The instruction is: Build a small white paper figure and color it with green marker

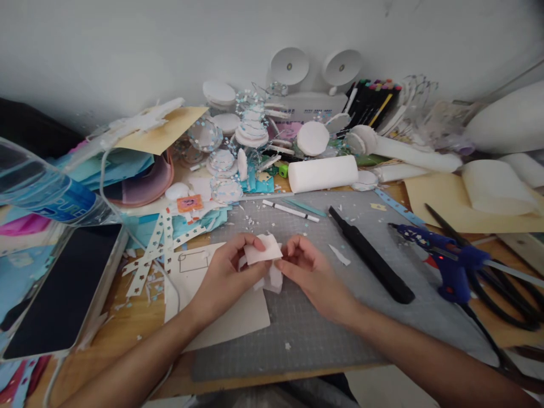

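Between my two hands is a small folded white piece, which looks like paper or thin foam, with several layers hanging below its flat top. My left hand pinches it from the left, thumb underneath and fingers over the top. At its right edge, my right hand has thumb and index finger pressed together on a lower layer. Below my left hand lies a pale sheet with a drawn rectangle, partly over the grey cutting mat. A long black tool rests to the right of my right hand.
A blue glue gun and black scissors lie at the right. On the left are a phone and a water bottle. Behind the mat, a white roll fronts cluttered crafts. A striped pen lies on the mat.
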Action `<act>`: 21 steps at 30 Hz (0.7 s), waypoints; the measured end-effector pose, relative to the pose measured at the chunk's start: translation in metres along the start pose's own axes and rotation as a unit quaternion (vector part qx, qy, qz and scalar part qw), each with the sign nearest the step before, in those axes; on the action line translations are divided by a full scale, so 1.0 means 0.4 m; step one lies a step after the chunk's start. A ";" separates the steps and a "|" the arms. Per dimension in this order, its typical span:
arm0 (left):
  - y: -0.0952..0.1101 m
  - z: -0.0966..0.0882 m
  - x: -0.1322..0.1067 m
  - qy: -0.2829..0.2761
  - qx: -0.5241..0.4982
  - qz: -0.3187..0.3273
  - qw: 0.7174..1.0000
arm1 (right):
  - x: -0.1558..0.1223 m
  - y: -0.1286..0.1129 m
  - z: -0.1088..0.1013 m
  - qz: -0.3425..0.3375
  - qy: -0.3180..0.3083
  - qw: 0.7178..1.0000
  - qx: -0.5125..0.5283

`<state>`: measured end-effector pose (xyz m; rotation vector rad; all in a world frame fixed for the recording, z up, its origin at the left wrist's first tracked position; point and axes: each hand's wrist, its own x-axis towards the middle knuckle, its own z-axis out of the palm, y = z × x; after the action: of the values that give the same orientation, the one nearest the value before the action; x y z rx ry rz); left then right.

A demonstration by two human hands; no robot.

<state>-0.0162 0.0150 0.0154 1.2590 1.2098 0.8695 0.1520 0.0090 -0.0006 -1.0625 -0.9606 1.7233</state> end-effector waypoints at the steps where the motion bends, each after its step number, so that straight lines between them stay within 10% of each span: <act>1: 0.000 0.001 0.000 0.002 -0.001 -0.003 1.000 | 0.001 0.000 0.001 -0.003 0.005 1.000 -0.010; 21: 0.002 0.001 -0.001 -0.048 0.031 0.041 0.998 | 0.006 0.008 -0.002 0.010 0.042 0.998 -0.050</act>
<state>-0.0159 0.0146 0.0163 1.3921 1.1233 0.8264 0.1510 0.0104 -0.0045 -1.2032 -0.9934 1.6477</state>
